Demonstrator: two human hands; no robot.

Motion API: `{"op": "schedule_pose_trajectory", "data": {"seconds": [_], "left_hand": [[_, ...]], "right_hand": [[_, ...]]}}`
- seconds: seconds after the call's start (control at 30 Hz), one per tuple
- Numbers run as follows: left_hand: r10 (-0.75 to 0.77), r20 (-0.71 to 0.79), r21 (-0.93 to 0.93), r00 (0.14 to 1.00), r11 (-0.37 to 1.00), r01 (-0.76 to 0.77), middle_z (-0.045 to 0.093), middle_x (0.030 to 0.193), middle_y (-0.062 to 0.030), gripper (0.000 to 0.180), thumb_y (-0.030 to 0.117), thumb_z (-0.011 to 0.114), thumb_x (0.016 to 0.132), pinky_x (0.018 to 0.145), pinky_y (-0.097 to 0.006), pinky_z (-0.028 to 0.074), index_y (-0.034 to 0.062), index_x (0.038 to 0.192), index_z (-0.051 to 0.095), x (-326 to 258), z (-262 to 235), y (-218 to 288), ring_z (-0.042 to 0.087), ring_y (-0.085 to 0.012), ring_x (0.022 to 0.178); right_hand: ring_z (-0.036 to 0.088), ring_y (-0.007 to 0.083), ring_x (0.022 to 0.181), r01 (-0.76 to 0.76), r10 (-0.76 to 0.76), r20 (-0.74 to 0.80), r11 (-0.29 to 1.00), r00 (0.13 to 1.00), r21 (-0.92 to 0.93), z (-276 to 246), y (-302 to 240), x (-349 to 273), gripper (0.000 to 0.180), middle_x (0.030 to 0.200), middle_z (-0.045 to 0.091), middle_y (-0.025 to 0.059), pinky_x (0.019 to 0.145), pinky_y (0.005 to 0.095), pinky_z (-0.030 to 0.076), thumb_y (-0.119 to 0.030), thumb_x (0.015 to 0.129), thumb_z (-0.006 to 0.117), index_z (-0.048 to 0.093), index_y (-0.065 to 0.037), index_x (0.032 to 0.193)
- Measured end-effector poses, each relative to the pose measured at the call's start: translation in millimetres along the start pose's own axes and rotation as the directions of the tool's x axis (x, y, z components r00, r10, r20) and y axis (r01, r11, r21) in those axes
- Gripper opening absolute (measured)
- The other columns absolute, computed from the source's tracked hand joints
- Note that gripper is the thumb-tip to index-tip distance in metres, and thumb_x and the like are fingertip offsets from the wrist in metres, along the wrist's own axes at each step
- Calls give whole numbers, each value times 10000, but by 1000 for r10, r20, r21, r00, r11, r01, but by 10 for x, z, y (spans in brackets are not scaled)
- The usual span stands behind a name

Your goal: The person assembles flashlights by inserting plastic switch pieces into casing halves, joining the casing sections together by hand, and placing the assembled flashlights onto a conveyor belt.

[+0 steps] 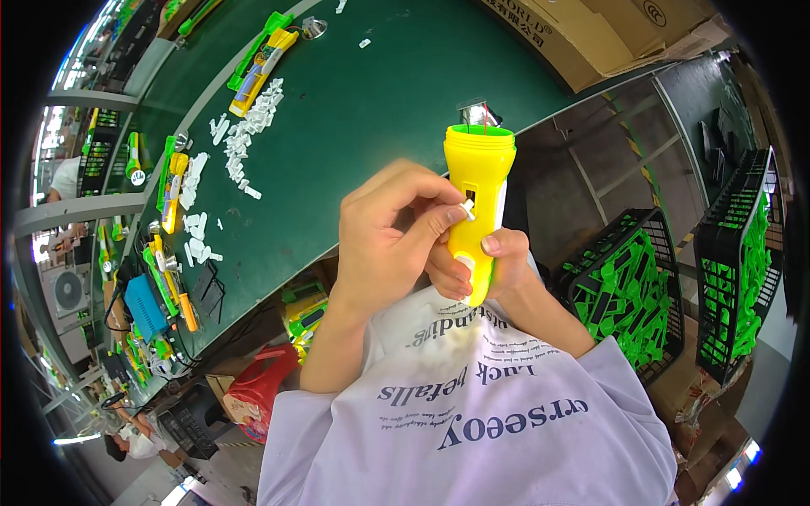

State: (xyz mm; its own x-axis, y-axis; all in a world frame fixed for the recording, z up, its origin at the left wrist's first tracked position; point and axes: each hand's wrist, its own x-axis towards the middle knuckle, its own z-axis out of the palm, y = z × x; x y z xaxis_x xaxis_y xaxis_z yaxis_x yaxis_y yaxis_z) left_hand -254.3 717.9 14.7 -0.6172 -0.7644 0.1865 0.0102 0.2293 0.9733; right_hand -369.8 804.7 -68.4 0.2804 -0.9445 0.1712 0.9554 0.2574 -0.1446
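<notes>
A yellow flashlight body (481, 173) with a green inner rim stands nearly upright in front of my chest. My right hand (498, 257) wraps round its lower part. Between the thumb and forefinger of my left hand (396, 219) is a small white plastic piece (467, 208), held against the body just beside a dark rectangular slot (470, 196). At the body's open top sits a silver reflector (478, 114) with thin wires running down from it. The fingers hide part of the body's lower side.
Small white plastic pieces (245, 135) lie in piles on the green table (363, 93), near yellow-and-green flashlight parts (263, 67). Black crates (629, 287) of green parts stand at right. A cardboard box (591, 42) is at the far right, a red bag (261, 388) below the table's edge.
</notes>
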Motion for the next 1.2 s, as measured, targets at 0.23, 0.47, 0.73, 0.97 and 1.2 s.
{"op": "schedule_pose_trajectory", "data": {"seconds": [0.23,0.47,0.73,0.97,1.2], "left_hand": [[126,78,259,989,955,-142,637,819,-86,156,-125,710,728,640,-245,505,-34,848,669,74,-56,114,623,-141,714],[297,118,387,948,865,-319,639,778,-75,187,-119,728,679,559,-246,488,-2,815,678,80,-123,95,630,-160,665],[125,72,573,989,807,-144,504,653,-61,194,-112,712,685,501,-274,419,-19,692,542,49,-91,195,540,-146,578],[-119,-6,344,993,932,114,552,723,-41,180,-92,704,750,568,-255,450,-13,768,543,-6,-72,21,554,-133,621],[-342,319,-450,884,766,458,607,1243,-206,581,444,551,966,831,-323,534,-37,1290,504,-138,-35,-372,656,-216,974]], "right_hand": [[496,190,503,-38,33,-71,997,997,-74,61,-36,-27,361,659,528,129,477,322,430,-219,778,618,498,-21,1055],[491,182,489,-109,103,-91,992,991,-63,158,-69,-25,360,636,518,114,467,309,423,-210,768,633,447,-51,1032],[487,165,460,-164,70,-387,963,920,-216,373,-72,19,304,611,503,77,438,307,412,-137,777,633,428,-73,992],[494,179,426,-183,12,-453,924,891,-336,254,0,2,288,592,515,84,429,314,418,-130,780,635,446,-57,985],[506,196,450,-135,25,-439,966,898,-222,283,50,18,287,598,511,102,446,322,435,-177,771,614,481,-24,975]]}}
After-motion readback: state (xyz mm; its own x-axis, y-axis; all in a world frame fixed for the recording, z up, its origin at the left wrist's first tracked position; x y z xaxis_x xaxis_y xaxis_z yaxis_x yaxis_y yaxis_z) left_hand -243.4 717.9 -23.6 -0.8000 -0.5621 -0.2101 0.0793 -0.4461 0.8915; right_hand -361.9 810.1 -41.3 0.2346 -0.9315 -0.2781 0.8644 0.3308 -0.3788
